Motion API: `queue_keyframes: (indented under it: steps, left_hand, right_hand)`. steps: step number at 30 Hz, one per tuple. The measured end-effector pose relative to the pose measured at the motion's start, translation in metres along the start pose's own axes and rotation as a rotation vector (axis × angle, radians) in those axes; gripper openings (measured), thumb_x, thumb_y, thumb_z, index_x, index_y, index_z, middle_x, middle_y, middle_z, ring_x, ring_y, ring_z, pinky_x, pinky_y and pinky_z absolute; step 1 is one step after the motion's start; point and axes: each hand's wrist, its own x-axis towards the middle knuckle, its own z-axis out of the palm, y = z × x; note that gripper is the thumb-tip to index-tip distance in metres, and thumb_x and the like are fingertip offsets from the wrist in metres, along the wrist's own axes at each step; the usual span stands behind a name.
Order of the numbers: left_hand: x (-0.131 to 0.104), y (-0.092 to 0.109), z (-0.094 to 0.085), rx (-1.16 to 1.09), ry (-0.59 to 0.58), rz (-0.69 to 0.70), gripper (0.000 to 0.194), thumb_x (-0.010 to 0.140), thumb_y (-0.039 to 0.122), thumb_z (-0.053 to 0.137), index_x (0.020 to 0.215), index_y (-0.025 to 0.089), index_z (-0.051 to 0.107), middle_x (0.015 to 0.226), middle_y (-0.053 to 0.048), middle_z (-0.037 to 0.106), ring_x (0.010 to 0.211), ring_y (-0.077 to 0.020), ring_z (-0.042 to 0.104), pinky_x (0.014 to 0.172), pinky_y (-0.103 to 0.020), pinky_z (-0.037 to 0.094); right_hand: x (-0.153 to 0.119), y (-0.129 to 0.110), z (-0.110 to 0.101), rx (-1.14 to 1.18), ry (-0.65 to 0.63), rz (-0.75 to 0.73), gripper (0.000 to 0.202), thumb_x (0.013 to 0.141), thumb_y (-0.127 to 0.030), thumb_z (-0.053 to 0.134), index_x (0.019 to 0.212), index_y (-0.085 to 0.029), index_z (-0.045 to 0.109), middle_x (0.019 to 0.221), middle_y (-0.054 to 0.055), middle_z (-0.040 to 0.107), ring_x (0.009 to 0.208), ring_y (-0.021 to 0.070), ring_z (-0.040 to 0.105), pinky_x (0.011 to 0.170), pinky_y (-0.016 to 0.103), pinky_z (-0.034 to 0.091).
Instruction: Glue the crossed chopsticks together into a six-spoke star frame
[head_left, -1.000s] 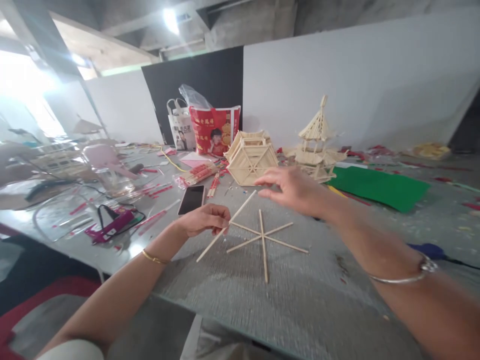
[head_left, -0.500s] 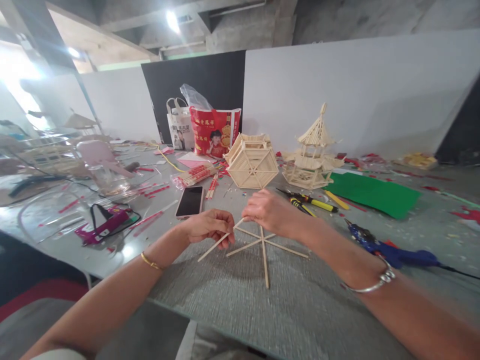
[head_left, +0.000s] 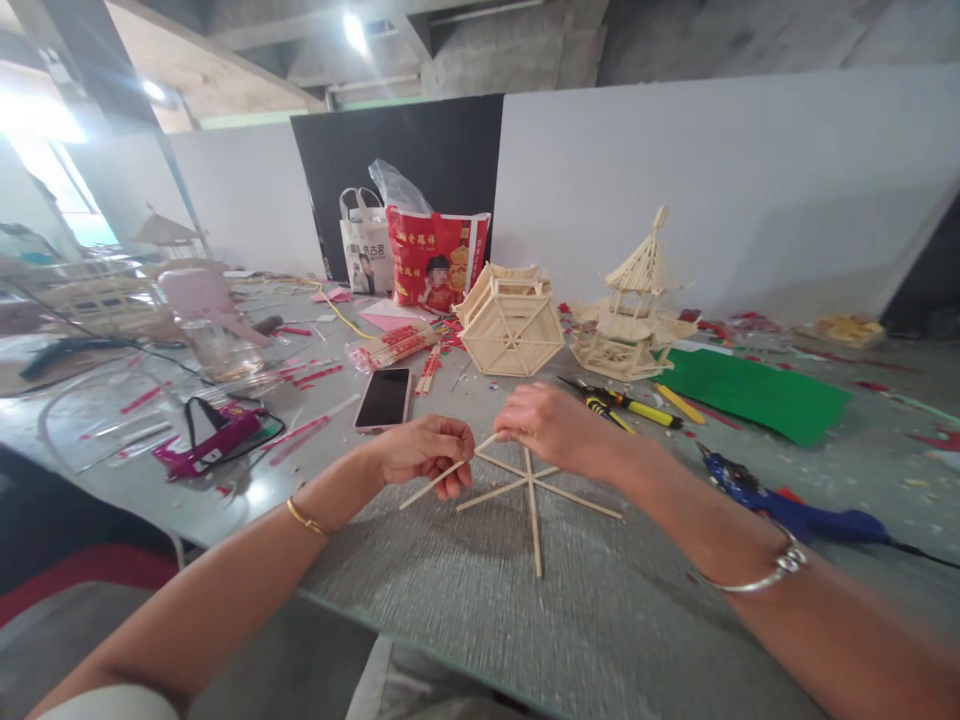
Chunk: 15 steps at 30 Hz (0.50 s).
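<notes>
Between my two hands a thin wooden stick (head_left: 436,482) is held at a slant. My left hand (head_left: 429,452) pinches it near its middle, its lower end sticking out toward me. My right hand (head_left: 536,420) grips its upper end with closed fingertips. Below, on the table, lies a star of crossed wooden sticks (head_left: 535,525) joined at one centre; my right hand covers part of its far side. Behind my hands stand a hexagonal stick frame (head_left: 511,335), tipped to show its spoked base, and a stick pagoda (head_left: 634,310).
A phone (head_left: 383,398) lies left of my hands, a purple glue gun (head_left: 202,440) farther left. To the right are pliers (head_left: 637,405), a green sheet (head_left: 757,392) and a blue glue gun (head_left: 795,512). Bags, including a red bag (head_left: 431,260), stand behind; scraps litter the table.
The view has shifted slightly, so everything sits a little farther right. Both hands keep the same hold on the stick, and the star lies as before.
</notes>
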Motion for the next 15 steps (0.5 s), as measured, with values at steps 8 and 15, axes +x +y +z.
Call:
queue_keyframes:
  steps: [8, 15]
  left_hand:
    - [0.0004, 0.0019, 0.0016, -0.021, 0.041, -0.001, 0.026, 0.064, 0.028, 0.072, 0.076, 0.015, 0.053, 0.061, -0.003, 0.068, 0.045, -0.012, 0.061, 0.04, -0.019, 0.048]
    - [0.0014, 0.0042, 0.0036, 0.01, 0.105, 0.0, 0.024, 0.062, 0.028, 0.071, 0.074, 0.013, 0.057, 0.056, -0.002, 0.065, 0.039, -0.0075, 0.052, 0.036, -0.016, 0.039]
  right_hand:
    - [0.0005, 0.002, 0.0003, 0.047, -0.005, 0.007, 0.019, 0.092, -0.023, 0.056, 0.082, -0.016, 0.07, 0.077, 0.006, 0.066, 0.076, 0.0168, 0.056, 0.073, 0.029, 0.039]
    - [0.0006, 0.001, 0.0005, 0.071, -0.012, 0.024, 0.019, 0.092, -0.023, 0.056, 0.083, -0.016, 0.071, 0.077, 0.006, 0.067, 0.078, 0.017, 0.058, 0.074, 0.029, 0.04]
